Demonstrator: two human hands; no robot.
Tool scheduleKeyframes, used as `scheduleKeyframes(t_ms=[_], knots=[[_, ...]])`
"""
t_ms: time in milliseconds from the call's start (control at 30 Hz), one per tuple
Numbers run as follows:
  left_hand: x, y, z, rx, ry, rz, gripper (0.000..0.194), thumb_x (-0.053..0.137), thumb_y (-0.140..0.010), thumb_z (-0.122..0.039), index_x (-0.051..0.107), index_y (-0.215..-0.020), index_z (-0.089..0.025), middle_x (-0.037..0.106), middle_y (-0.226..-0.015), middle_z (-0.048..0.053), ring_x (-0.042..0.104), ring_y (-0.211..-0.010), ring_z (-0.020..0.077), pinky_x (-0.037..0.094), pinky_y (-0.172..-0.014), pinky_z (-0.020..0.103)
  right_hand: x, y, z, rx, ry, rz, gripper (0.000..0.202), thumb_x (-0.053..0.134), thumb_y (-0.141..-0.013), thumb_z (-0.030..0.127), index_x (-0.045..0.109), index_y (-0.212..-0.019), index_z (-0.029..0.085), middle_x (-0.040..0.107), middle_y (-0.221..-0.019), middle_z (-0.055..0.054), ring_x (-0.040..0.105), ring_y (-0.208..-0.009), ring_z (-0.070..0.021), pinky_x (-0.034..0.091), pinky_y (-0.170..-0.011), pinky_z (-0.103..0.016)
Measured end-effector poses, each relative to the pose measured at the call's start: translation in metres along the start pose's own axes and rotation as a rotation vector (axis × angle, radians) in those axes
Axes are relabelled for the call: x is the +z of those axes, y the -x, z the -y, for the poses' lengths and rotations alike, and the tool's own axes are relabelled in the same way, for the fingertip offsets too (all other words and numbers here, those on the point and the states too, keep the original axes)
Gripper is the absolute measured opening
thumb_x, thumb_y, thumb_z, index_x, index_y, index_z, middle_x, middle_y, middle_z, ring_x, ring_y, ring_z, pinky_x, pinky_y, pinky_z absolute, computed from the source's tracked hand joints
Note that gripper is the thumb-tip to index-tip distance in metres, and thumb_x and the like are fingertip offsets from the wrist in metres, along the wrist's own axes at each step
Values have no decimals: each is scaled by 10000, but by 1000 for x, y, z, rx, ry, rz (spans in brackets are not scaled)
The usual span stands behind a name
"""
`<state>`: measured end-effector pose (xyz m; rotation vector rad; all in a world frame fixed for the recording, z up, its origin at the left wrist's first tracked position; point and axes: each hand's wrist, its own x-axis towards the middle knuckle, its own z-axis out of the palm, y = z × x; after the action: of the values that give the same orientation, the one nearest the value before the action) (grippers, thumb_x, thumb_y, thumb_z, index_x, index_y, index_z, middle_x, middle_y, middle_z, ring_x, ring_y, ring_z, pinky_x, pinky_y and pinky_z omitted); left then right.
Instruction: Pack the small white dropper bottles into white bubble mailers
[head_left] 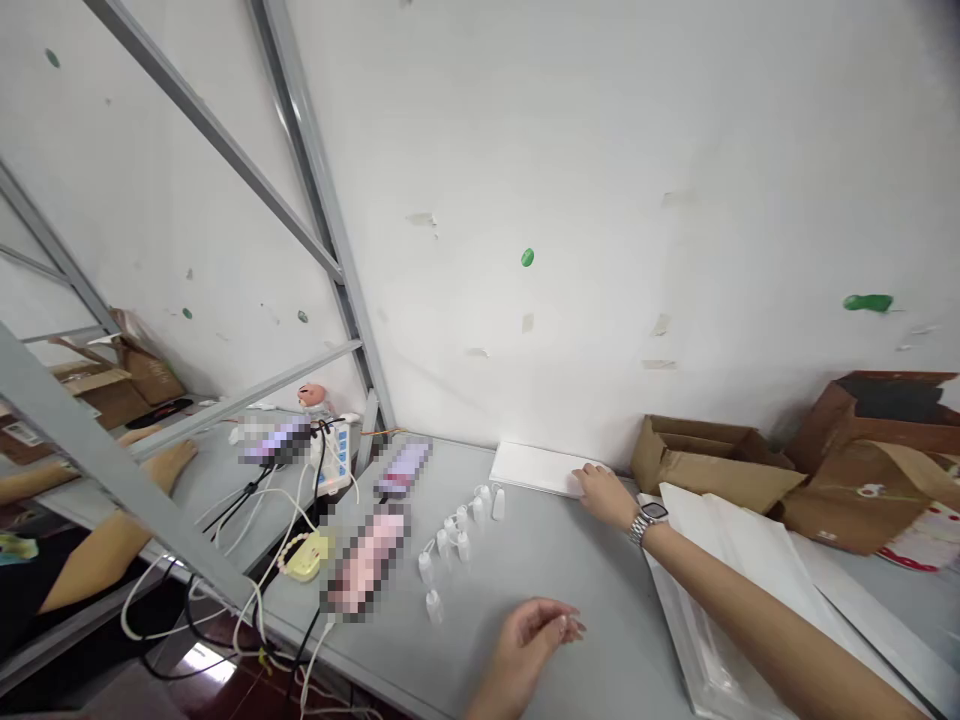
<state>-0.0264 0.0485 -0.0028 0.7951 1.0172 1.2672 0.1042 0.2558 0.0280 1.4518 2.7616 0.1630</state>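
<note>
My left hand [531,645] is low over the grey table [592,580], its fingers curled in towards the thumb. Whether something small is between the fingertips I cannot make out. Farther back, my right hand [606,496], with a metal-banded watch [648,514] on its wrist, rests its outstretched fingers on the right end of a flat white rectangular piece [534,467] near the wall. Several small translucent white bottles [463,546] with strap-like caps stand in a loose cluster left of centre. One bottle [434,606] stands apart, closer to the front.
Stacked white sheets and clear plastic [720,640] lie under my right forearm. Open cardboard boxes [705,465] line the back right. Two blurred phones [369,562], a yellow case [306,557] and white cables [289,500] are left. Beyond a metal frame [319,200], another person's arms [112,560] show.
</note>
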Motion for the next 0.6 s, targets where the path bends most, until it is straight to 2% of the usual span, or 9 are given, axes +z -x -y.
scheduleKeyframes(t_ms=[267,400,500,600], knots=[[8,2,-3,-1,9,11,401,712,-598,-473,673,-800,-128,714,-793,86,643,-799,205,455,-815,347,-9,6,-3,-73,132,-185,345,388,-806,14,520,-1113,101,616,-947,-144,552,-864,-244,316,-732,-330],[10,3,-6,-2,-5,7,396,713,-596,-471,674,-796,-132,715,-794,87,642,-793,206,451,-813,344,-20,2,-8,-37,160,-320,265,379,-805,6,591,-940,89,615,-867,-145,534,-813,-252,299,-721,-349],[9,2,-5,-17,-31,-7,416,706,-594,-491,682,-797,-129,714,-810,98,640,-797,212,449,-800,338,-34,2,-12,13,161,-435,247,374,-818,24,609,-814,101,603,-846,-138,512,-823,-248,284,-774,-368],[2,-4,2,-60,17,-100,487,693,-572,-543,683,-797,-111,708,-825,123,645,-778,225,456,-770,336,-55,7,-16,47,149,-537,232,382,-841,64,607,-813,115,592,-874,-119,490,-856,-232,252,-855,-384]])
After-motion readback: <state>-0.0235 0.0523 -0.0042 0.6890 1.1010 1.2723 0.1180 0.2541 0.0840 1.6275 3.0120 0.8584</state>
